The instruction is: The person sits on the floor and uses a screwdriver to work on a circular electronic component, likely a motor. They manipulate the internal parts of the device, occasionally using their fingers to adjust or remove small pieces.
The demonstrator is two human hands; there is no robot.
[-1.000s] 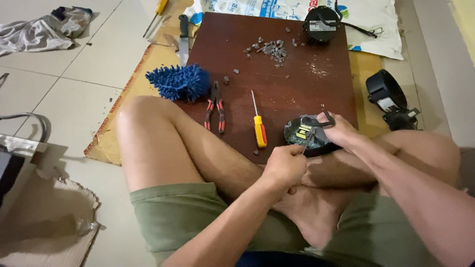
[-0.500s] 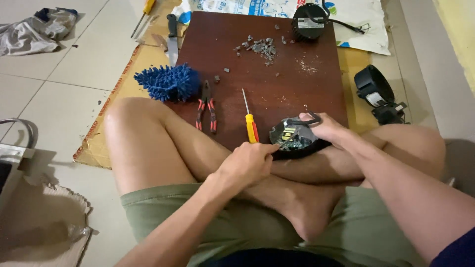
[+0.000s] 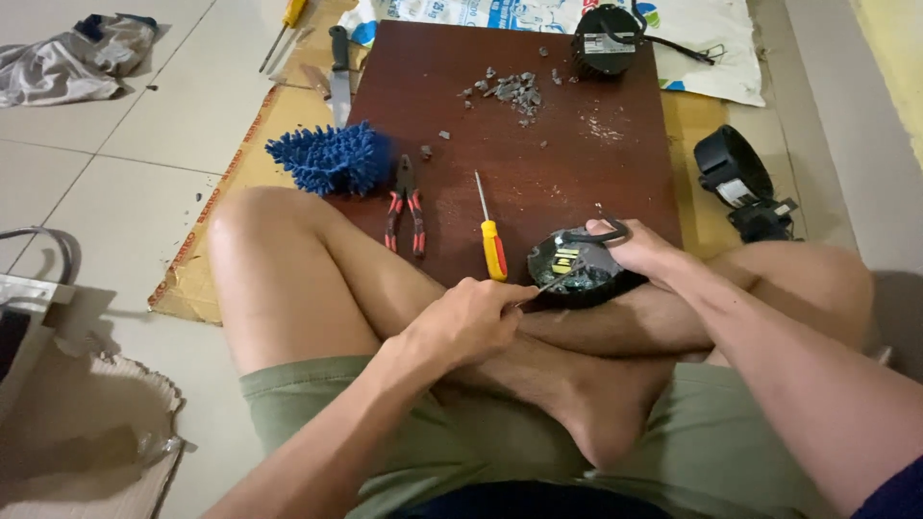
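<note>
I sit cross-legged on the floor before a dark brown board (image 3: 577, 163). My right hand (image 3: 639, 248) grips a round black lamp unit (image 3: 575, 269) at the board's near edge, resting on my shin. My left hand (image 3: 471, 322) holds a thin metal tool (image 3: 543, 288) whose tip touches the unit's open face with a yellow part inside. A yellow-handled screwdriver (image 3: 491, 238) lies just left of the unit, red-handled pliers (image 3: 405, 207) further left.
A blue chenille mitt (image 3: 330, 157) and a knife (image 3: 339, 75) lie at the board's left edge. Grey fragments (image 3: 510, 89) and another black lamp unit (image 3: 606, 40) sit at the far side. A third black unit (image 3: 740, 178) lies on cardboard at right. Crumpled cloth (image 3: 72, 58) at far left.
My left hand has stayed near the lamp unit, now with the thin tool's tip against its face. The view has shifted slightly; the right hand keeps its grip.
</note>
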